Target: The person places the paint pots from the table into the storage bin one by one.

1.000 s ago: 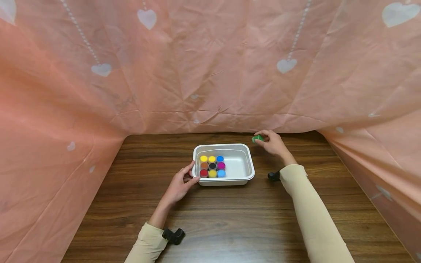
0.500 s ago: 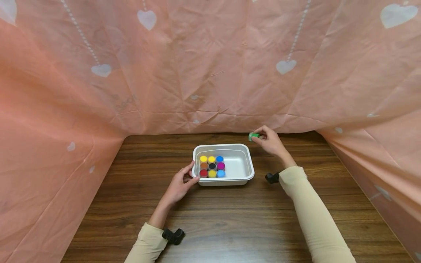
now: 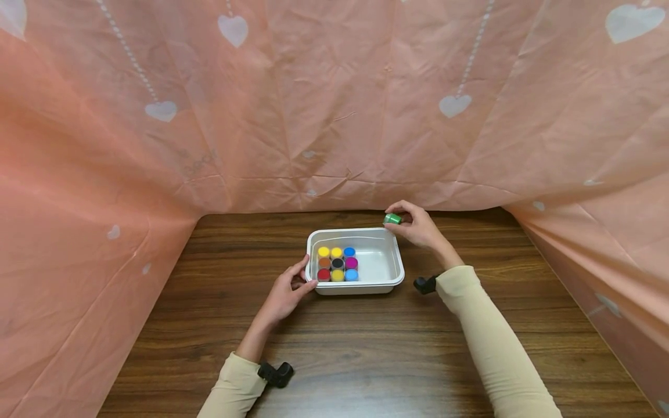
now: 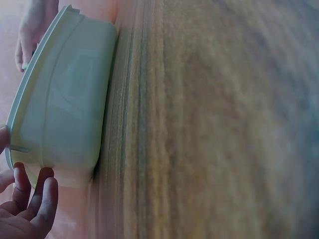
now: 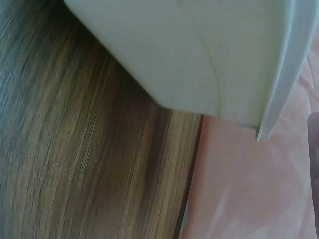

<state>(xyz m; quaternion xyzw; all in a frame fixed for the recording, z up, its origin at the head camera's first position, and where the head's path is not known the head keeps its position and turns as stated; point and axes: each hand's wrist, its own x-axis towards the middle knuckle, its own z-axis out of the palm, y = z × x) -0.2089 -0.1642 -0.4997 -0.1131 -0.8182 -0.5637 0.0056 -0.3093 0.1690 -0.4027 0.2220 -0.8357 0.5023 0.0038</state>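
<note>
In the head view a white plastic tray (image 3: 376, 267) sits on the table with several small paint pots (image 3: 337, 264) in rows in its left part, their tops yellow, blue, orange, black, magenta, red and light blue. My left hand (image 3: 282, 295) holds the tray at its front left corner, thumb at the rim, fingers against the outer wall (image 4: 70, 99) in the left wrist view. Over the tray's back right corner, my right hand (image 3: 420, 229) pinches a small green pot (image 3: 392, 219), tilted on its side. The right wrist view shows only a sliver of that hand at its right edge.
The dark wood table (image 3: 334, 348) runs back to a pink curtain (image 3: 334, 116) with white hearts, which also hangs down at both sides. Black wrist cameras (image 3: 277, 375) are strapped at the beige sleeves.
My right hand has moved left with the green pot, from beyond the tray's right side to above its back right corner. The left hand and tray have stayed nearly still.
</note>
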